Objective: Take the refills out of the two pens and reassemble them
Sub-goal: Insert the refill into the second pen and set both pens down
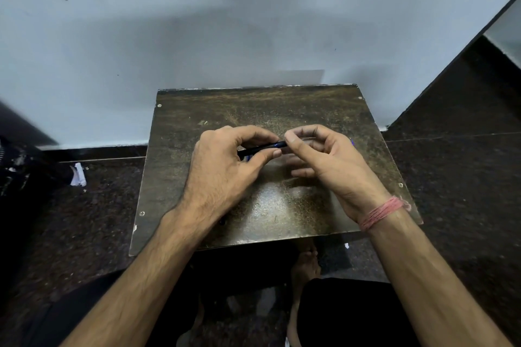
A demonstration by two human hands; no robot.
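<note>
A dark pen with a blue glint is held level above the small worn wooden table. My left hand pinches its left part between thumb and forefinger. My right hand pinches the pen's right end with thumb and forefinger, its other fingers curled below. A blue scrap shows past my right hand; what it is I cannot tell. A small dark piece lies on the table under my left wrist. The second pen is hidden.
The table stands against a pale wall on a dark speckled floor. A white scrap lies on the floor at the left. A bare foot shows under the table's near edge.
</note>
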